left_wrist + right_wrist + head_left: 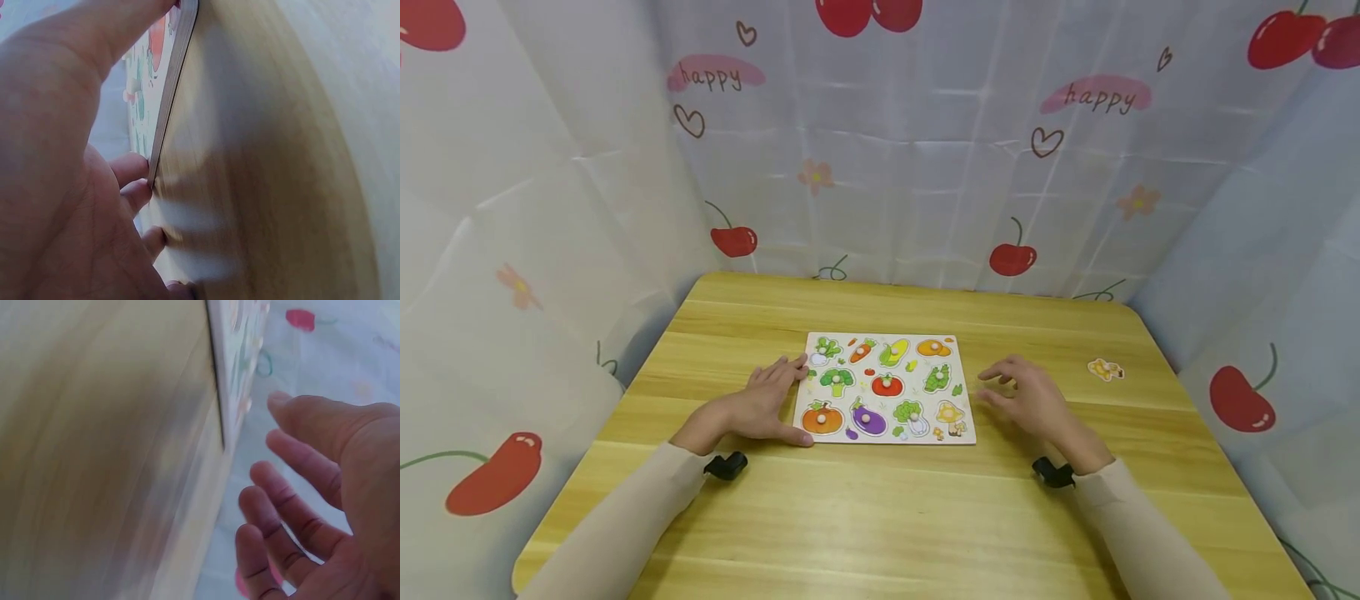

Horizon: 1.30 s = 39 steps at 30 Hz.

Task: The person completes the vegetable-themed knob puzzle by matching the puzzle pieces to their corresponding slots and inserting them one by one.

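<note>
A wooden vegetable peg puzzle board (868, 375) lies flat in the middle of the table. Knobbed pieces sit in it, among them a tomato (887, 386), an eggplant (868, 418) and a pumpkin (822, 419). My left hand (763, 404) rests along the board's left edge, fingers spread, thumb at the near corner; the left wrist view shows fingertips touching the edge. Just off the right edge hovers my right hand (1026, 400), fingers loosely bent and holding nothing. A loose mushroom piece (1106, 369) lies farther right. The board's lower right corner shows a mushroom picture (951, 417) without a knob.
The light wooden table (880, 517) has rounded far corners. A white curtain (880, 192) printed with cherries, hearts and words hangs close behind it and along both sides. Each wrist wears a small black device, such as the left wrist camera (726, 466).
</note>
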Each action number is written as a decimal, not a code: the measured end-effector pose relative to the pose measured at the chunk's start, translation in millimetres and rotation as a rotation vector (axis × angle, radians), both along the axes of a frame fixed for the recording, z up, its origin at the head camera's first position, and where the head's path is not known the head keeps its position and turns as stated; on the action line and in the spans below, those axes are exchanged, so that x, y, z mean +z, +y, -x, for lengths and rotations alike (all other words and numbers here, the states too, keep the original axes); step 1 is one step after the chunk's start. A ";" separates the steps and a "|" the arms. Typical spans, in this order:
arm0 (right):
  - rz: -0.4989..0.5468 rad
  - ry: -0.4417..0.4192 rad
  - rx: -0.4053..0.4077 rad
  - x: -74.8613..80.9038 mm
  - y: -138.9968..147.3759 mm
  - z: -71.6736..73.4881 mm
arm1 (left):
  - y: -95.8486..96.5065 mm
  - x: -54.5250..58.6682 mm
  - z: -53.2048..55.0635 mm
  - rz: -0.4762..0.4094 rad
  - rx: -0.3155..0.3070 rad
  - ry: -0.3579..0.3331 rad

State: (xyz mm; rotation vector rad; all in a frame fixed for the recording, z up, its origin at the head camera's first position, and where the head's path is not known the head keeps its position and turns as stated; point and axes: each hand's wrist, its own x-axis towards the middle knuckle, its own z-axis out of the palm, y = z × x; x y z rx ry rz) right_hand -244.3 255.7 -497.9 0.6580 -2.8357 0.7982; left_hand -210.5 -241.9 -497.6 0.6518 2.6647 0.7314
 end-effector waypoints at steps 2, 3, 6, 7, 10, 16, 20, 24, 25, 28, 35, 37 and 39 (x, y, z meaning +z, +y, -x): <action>0.005 -0.003 -0.017 -0.8 9.0 3.5 | -0.1 0.0 0.3 0.000 0.002 -0.004; 0.006 -0.002 -0.028 -1.4 13.7 5.1 | -0.1 0.2 0.5 0.000 0.002 -0.005; 0.014 0.007 -0.051 -2.5 27.5 10.0 | -0.2 0.4 0.9 0.007 0.006 -0.008; 0.017 0.008 -0.060 -3.0 32.4 11.4 | -0.2 0.4 1.0 0.007 0.008 -0.010; 0.019 0.004 -0.089 -2.9 47.2 14.6 | -0.2 0.7 0.4 0.001 0.005 -0.006; 0.024 0.023 -0.124 -0.7 75.6 18.1 | -0.7 -0.4 -1.0 -0.006 0.008 -0.009; 0.019 0.057 -0.145 -0.5 92.0 22.2 | 0.0 0.6 -0.9 -0.011 0.004 -0.009; 0.036 0.033 -0.175 -0.7 108.4 27.5 | -0.4 0.5 -0.6 -0.010 0.002 -0.007; 0.040 0.021 -0.181 -0.9 113.0 28.9 | -0.7 0.0 -0.6 -0.009 0.002 -0.007; 0.045 -0.017 -0.193 -0.7 127.5 32.6 | -1.7 -1.9 -0.5 -0.006 0.003 -0.006; 0.011 -0.081 -0.229 -3.6 163.0 37.9 | -2.6 -6.1 -0.4 -0.011 0.010 -0.005; -0.005 -0.071 -0.234 -5.2 171.9 38.7 | -2.2 -5.6 -0.8 -0.012 0.013 -0.007; -0.003 -0.066 -0.231 -6.5 178.7 39.2 | -2.0 -4.3 -1.5 -0.014 0.015 -0.007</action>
